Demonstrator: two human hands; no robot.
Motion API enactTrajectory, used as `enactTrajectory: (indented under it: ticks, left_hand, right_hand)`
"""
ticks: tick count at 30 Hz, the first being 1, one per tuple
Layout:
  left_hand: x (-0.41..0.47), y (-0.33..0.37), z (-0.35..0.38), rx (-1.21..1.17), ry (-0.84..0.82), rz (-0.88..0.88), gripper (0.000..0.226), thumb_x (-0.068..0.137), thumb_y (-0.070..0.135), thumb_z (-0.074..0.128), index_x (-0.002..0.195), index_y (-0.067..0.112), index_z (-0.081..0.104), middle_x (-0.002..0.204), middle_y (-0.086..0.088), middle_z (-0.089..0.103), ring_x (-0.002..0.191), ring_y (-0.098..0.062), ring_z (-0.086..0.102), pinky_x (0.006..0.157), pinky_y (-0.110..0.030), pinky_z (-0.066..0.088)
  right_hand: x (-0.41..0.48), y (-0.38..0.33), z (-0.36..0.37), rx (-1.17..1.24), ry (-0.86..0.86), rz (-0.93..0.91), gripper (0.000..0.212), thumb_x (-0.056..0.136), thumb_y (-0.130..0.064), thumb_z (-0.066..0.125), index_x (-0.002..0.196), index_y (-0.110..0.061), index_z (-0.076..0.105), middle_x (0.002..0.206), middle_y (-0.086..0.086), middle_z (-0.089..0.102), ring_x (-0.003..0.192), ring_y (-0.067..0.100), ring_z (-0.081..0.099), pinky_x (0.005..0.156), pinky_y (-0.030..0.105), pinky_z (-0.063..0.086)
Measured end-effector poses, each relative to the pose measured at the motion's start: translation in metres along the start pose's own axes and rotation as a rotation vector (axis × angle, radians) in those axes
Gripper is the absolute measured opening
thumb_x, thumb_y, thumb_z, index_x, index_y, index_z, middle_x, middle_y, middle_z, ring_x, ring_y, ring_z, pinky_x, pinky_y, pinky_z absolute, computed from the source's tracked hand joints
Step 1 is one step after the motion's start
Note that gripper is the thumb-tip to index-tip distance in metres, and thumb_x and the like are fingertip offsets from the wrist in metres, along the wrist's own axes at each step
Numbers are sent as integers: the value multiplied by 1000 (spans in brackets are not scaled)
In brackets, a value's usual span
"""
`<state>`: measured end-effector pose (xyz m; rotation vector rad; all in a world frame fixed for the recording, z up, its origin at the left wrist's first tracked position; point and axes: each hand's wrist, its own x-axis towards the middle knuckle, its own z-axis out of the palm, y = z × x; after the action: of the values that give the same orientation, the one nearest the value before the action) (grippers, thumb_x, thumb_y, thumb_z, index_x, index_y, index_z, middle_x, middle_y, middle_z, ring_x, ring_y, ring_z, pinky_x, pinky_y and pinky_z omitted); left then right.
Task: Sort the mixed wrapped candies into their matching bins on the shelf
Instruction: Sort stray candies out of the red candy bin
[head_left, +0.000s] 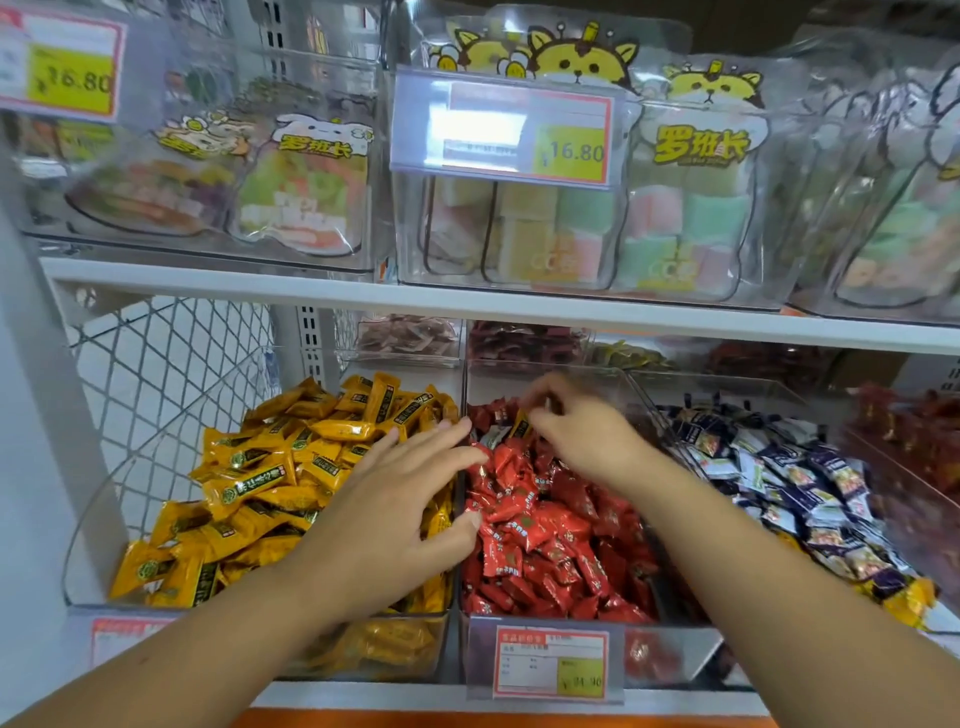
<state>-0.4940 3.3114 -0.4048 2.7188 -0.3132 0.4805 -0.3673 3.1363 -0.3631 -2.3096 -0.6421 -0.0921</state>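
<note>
1. Price tag (550, 662), one, clipped to the near wall of the red bin (649, 652), the landmark for every entry below.
2. Red candies (545, 535), a heap too many to count, filling that bin.
3. Your left hand (400, 499), one, flat with fingers spread and holding nothing. It lies across the red bin's left divider, thumb on the red heap.
4. Yellow bin (83, 545), one, directly left of the red bin, heaped with yellow candies (260, 467).
5. Blue-and-white candies (779, 467), one bin, directly right of the red bin. A few yellow strays lie at its near end, too blurred to count.
6. Your right hand (587, 436), one, at the red bin's far end, thumb and curled fingers pinched on the stray yellow candy (521, 425).
7. That stray, one. It stands tilted on end, long axis up and away from you. Its home lies left of your right hand, across the divider and past your left hand, which is nearer that bin.
8. Rear bins (410, 338), four visible, behind the red bin.
9. Upper shelf (467, 306), one, above.
</note>
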Motion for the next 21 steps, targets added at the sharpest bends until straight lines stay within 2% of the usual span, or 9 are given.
enactTrajectory:
  ticks: [1,3,5,9,12,15,17,21]
  left_hand:
    - [0,0,0,2,0,1,61,82,67,23,140,52,30,153,34,2,138,18,-10,113,-18,-14]
    - [-1,0,-1,-3,2,2,62,82,67,22,141,52,30,153,34,2,137,19,-10,112,-17,-15]
    - [-1,0,-1,-2,0,4,62,82,67,23,141,51,31,154,33,3,138,18,-9,113,-18,-13]
    - [-1,0,-1,-3,-4,6,61,83,67,23,142,51,30,154,33,4,138,18,-10,113,-18,-14]
    - [-1,0,-2,-3,-4,6,62,83,68,22,142,51,30,154,34,3,137,19,-11,111,-16,-16]
    - [-1,0,-2,-1,-2,11,62,84,67,23,142,50,31,155,33,4,138,18,-10,112,-16,-15]
    - [0,0,-1,3,0,9,61,84,67,23,142,50,30,155,32,4,138,18,-9,112,-17,-15]
    - [0,-1,-2,0,-3,8,61,83,67,23,142,52,29,154,34,3,138,18,-9,112,-17,-14]
  right_hand:
    - [3,-1,9,-52,-25,-62,25,95,-10,47,116,-16,59,107,6,63,84,16,60,63,14,38]
    - [9,2,28,-189,-110,-162,35,97,-7,43,130,-12,55,126,9,58,114,22,54,88,19,37]
    - [13,10,42,-349,-173,-195,38,98,-13,45,136,-13,51,133,11,53,123,26,47,101,28,34]
    - [16,19,48,-400,-142,-160,41,92,-14,55,133,-17,54,131,9,52,120,27,50,100,33,41]
    - [19,19,38,-320,-51,-140,29,93,-18,54,121,-19,61,123,5,51,107,22,57,90,33,47]
    - [23,12,28,-197,-18,-76,18,94,-27,53,103,-12,60,102,5,55,95,22,56,76,32,45]
    - [23,6,30,-182,-81,-35,26,96,-34,53,96,-9,59,90,6,56,87,23,56,69,32,39]
    - [22,4,51,-369,-191,-53,35,95,-42,49,120,-19,58,117,4,62,108,25,58,85,33,46]
